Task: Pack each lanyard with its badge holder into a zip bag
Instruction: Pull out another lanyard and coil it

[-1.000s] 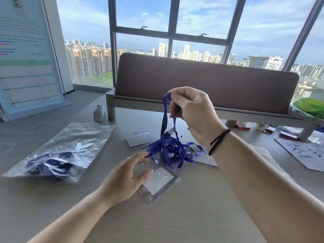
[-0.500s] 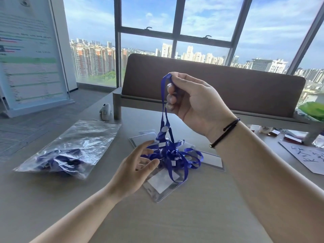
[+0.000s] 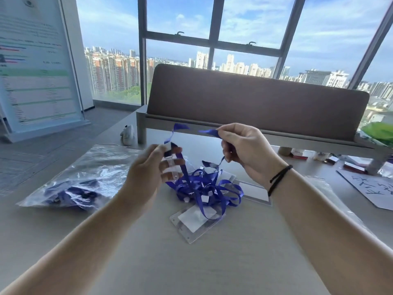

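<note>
Blue ribbon filled the middle of the head view: a tangle of lanyards (image 3: 204, 186) lay heaped on the pale wooden table (image 3: 161, 262), with both hands raised just above it. The left hand (image 3: 148, 175) had its fingers curled round one strand, a clear plastic strap with a snap lying across them, and the ribbon ran from that grip down into the heap. The right hand (image 3: 244, 150) pinched another stretch of blue ribbon between thumb and fingers, one end jutting leftward from the pinch and a strand hanging below the hand toward the pile. A black cord (image 3: 278, 179) circled the right wrist.

Under the near edge of the tangle lay a clear badge holder (image 3: 191, 228) with a white card inside, flat on the table and crossed by a loop of ribbon. A second clear holder (image 3: 253, 192) lay just behind the heap, partly hidden by the right wrist. To the left, well apart from the pile, a zip bag (image 3: 85, 175) rested flat with dark blue lanyards visible through the plastic.

Behind the hands stood a brown divider panel (image 3: 255, 103), and a sheet with handwritten characters (image 3: 372, 188) lay at the right edge. A printed poster (image 3: 36, 67) leaned at the far left.
</note>
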